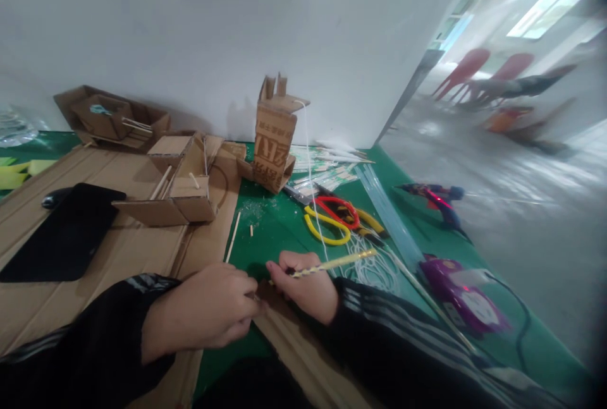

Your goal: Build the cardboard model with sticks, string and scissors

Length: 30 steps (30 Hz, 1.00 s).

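My right hand (308,284) is closed around a patterned yellow pencil (348,259), its back end pointing right and its point down at a cardboard strip (289,333). My left hand (208,308) has its fingers curled in a pinch at the far end of that strip, close to the pencil's point. The strip runs from between my hands toward my body. Just beyond the hands, a thin wooden stick (233,236) and a short stick piece (251,230) lie on the green table (265,219).
A cardboard tower (274,140) with a white string stands ahead. Cardboard assemblies (183,184) and a black tablet-like slab (64,232) are at left. Yellow-handled scissors (327,229), clear glue sticks (386,213), a glue gun (439,197) and a purple power socket (462,298) are at right.
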Motion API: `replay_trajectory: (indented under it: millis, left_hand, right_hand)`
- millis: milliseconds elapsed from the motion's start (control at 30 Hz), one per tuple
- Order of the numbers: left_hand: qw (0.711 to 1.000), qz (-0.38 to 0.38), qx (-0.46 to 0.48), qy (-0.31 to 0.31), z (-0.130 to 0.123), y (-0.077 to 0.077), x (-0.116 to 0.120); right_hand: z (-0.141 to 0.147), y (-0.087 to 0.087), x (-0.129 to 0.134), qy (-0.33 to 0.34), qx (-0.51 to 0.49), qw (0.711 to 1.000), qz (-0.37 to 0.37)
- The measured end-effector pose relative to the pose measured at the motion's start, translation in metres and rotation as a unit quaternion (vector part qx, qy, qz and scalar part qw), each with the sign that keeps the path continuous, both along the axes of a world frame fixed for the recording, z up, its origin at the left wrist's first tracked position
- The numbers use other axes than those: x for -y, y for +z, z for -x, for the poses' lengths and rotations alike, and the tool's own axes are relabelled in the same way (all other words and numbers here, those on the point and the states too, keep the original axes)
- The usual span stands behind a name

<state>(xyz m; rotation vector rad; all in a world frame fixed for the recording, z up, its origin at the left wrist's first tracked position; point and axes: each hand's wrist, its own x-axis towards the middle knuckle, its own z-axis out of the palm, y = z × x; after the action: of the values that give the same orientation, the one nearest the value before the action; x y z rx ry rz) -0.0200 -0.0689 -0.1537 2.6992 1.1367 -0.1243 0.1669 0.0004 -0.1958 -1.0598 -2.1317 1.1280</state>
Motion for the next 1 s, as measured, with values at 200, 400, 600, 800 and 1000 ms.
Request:
replay_trajectory:
  millis: [200,400,600,800,1000]
  left_hand:
    - [1.000,0.013,0.003,0.005,-0.0007,0.0014,-0.0019]
    - [1.000,0.007,0.009,0.009,0.0006,-0.0001,-0.0011]
    - [1.000,0.007,0.018,0.010,0.0003,-0.0006,-0.0005]
    - [0.999,0.000,0.031,0.011,-0.0011,0.0002,-0.0024]
    - [0.999,0.005,0.032,0.012,0.0002,0.0001,-0.0014]
  right_hand:
    - [-0.0007,-0.0009,-0.0004,0.005,-0.001,1.000,-0.014]
    - [-0.0015,0.0005,-0.0001,0.017,-0.001,1.000,-0.010]
    - [-0.0009,-0.0002,-0.0006,0.016,0.002,1.000,-0.013]
    - [-0.0013,-0.0020,-0.0001,0.006,0.000,1.000,-0.020]
    - [-0.0012,-0.0017,-0.0012,0.019,0.002,1.000,-0.019]
